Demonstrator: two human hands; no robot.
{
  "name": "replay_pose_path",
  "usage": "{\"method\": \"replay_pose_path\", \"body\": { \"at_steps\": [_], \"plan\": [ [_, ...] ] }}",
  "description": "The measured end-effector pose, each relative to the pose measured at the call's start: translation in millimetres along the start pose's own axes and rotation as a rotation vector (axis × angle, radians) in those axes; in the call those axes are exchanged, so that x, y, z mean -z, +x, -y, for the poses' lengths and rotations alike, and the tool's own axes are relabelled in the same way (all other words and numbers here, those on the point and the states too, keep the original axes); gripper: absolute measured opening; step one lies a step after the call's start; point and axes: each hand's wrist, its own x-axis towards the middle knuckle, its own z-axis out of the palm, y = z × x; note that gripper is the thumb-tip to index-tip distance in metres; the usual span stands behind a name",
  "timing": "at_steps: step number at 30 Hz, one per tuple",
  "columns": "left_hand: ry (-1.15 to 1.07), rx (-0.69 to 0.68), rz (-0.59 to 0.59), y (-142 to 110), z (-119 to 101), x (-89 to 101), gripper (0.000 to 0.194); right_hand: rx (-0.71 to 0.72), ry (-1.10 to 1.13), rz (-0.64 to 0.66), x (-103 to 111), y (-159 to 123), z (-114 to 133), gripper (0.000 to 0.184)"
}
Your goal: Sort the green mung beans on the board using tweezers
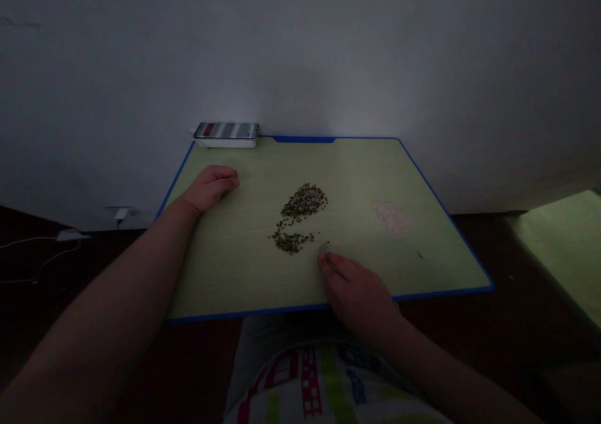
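Observation:
My left hand rests on the left side of the board, its fingers curled closed, and nothing shows in them. Near the front edge, my right hand is closed in a pinch on a small pale thing, too dark and small to name. Just beyond it lie two joined heaps of small dark grains: the larger heap is mixed with paler bits, and the smaller heap sits closer to me. A few single grains are scattered beside my right fingertips. Over to the right spreads a thin patch of pale pinkish grains.
The light tabletop has a blue rim and stands against a grey wall. A phone lies on a white box at the back left corner. A small brown sliver lies at right. White cables run along the floor at left.

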Motion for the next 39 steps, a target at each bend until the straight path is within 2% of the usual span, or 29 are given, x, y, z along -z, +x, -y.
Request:
{"method": "replay_pose_path", "body": {
  "at_steps": [7, 18, 22, 27, 30, 35, 39],
  "plan": [
    [-0.002, 0.007, -0.005, 1, 1, -0.6, 0.027, 0.072, 0.049, -0.041, 2, -8, -11, 0.038],
    [0.006, 0.002, 0.001, 0, -2, -0.4, 0.026, -0.014, 0.081, -0.004, 2, -4, -22, 0.04],
    [0.012, -0.007, 0.011, 0, -3, -0.4, 0.026, -0.079, 0.051, -0.031, -2, -2, -41, 0.04],
    [0.017, -0.023, 0.004, -1, -3, -0.7, 0.027, -0.205, -0.003, -0.062, -3, 0, -79, 0.037],
    [0.016, -0.022, 0.009, 0, -1, -0.5, 0.027, -0.225, -0.034, -0.086, 0, 0, -96, 0.037],
    [0.006, -0.018, 0.003, -1, -1, -1.3, 0.027, -0.174, -0.064, -0.227, 4, -5, -94, 0.034],
    [0.012, 0.013, -0.009, -1, -4, -2.1, 0.027, 0.051, 0.094, -0.246, 6, -7, -78, 0.032]
  ]
}}
